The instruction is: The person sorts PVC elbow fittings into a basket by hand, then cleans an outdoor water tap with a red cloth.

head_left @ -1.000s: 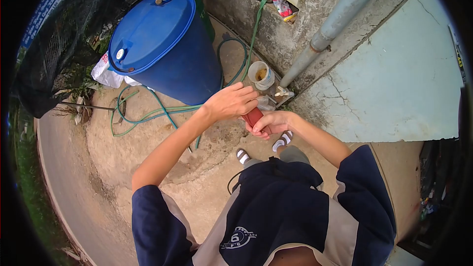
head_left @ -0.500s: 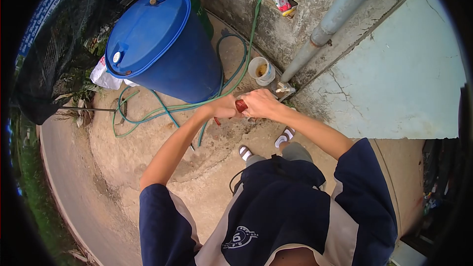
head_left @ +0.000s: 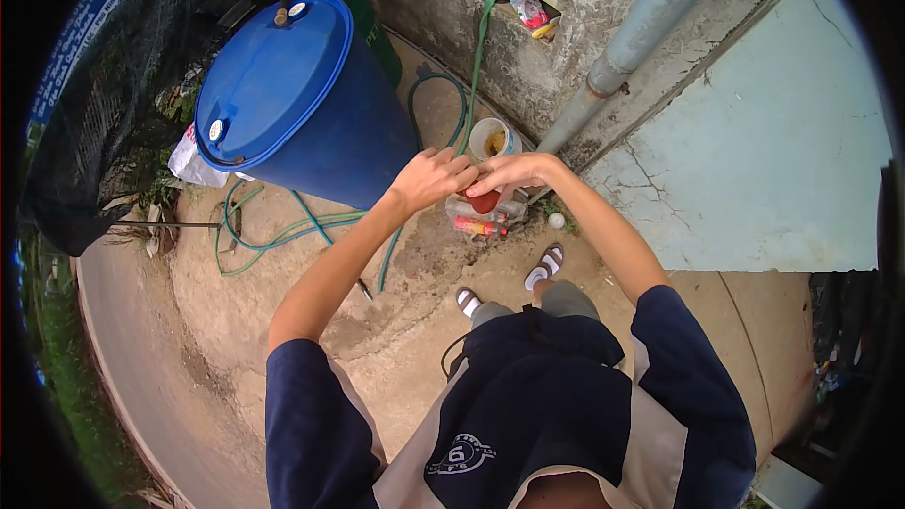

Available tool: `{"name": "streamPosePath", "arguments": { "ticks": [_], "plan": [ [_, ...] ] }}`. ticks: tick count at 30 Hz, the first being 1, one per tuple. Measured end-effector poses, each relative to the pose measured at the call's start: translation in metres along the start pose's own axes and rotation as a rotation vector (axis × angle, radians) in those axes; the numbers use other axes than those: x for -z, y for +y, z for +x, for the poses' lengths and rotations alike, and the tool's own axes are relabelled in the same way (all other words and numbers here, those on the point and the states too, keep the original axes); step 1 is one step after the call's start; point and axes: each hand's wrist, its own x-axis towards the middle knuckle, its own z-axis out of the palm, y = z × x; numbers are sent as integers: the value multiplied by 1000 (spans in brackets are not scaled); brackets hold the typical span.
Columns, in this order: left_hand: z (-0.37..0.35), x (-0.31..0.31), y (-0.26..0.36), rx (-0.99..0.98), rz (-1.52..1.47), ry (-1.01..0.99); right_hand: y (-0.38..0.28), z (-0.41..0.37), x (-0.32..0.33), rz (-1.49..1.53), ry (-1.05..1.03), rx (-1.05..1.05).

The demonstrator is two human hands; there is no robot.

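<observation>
In front of me, my right hand [head_left: 514,172] is closed around a dark red rounded thing [head_left: 483,201], whose lower part shows below the fingers; its kind I cannot tell. My left hand [head_left: 436,177] has its fingers curled, and their tips meet the right hand's fingers just above the red thing. What those left fingertips pinch is hidden. Right below the hands in this view appears a clear plastic bottle [head_left: 514,211] with a red and yellow label [head_left: 479,225]. Beyond the right hand stands a white bucket [head_left: 510,139] with something yellowish-brown inside.
A large blue drum [head_left: 311,104] stands ahead on the left, with green hoses [head_left: 311,224] looped over the concrete. A grey pipe [head_left: 603,85] runs down the wall at the right. A small white round thing [head_left: 556,221] lies near my sandalled feet [head_left: 544,265].
Both hands have risen slightly, and my left hand has turned, its knuckles now upward. The red thing has moved right and shows lower. The labelled bottle and white round thing have come into sight.
</observation>
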Motion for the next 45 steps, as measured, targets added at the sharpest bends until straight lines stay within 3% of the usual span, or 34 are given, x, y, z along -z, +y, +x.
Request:
{"name": "streamPosePath", "arguments": {
  "ticks": [5, 7, 9, 10, 13, 14, 17, 21, 27, 31, 34, 38, 41, 44, 45],
  "plan": [
    [19, 15, -20, -123, 88, 89, 3, 8, -9, 490, -267, 253],
    [20, 16, -24, -154, 117, 97, 1, 15, -15, 552, -220, 254],
    [11, 10, -27, -69, 69, -65, -4, 24, -16, 500, -196, 205],
    [4, 2, -26, 12, 58, -148, -4, 26, -17, 458, -28, 107],
    [0, -3, -17, 222, -42, -368, -9, 50, -7, -118, 115, 54],
    [1, -5, -13, 291, -69, -434, -12, 54, -9, -259, 195, 153],
    [3, -8, -12, 477, -208, -550, -14, 53, -12, -698, 492, 112],
    [14, -13, -22, 697, -463, -604, -22, 55, -18, -991, 792, 162],
    [13, -18, -21, 855, -1215, -394, -37, 43, -3, -1367, 678, 240],
    [20, -1, -26, 1109, -1467, -692, -26, 50, 3, -1547, 692, 393],
    [13, -6, -31, 1189, -1807, -693, -23, 56, 16, -1622, 783, 556],
    [0, -14, -27, 1235, -2269, -535, -32, 59, 26, -1667, 787, 717],
    [2, -10, -20, 1269, -2261, -479, -31, 62, 28, -1683, 799, 770],
    [11, 1, -26, 1260, -1951, -635, -20, 66, 26, -1646, 878, 720],
    [8, -11, -27, 1059, -1599, -501, -16, 66, 23, -1626, 906, 691]
  ]
}}
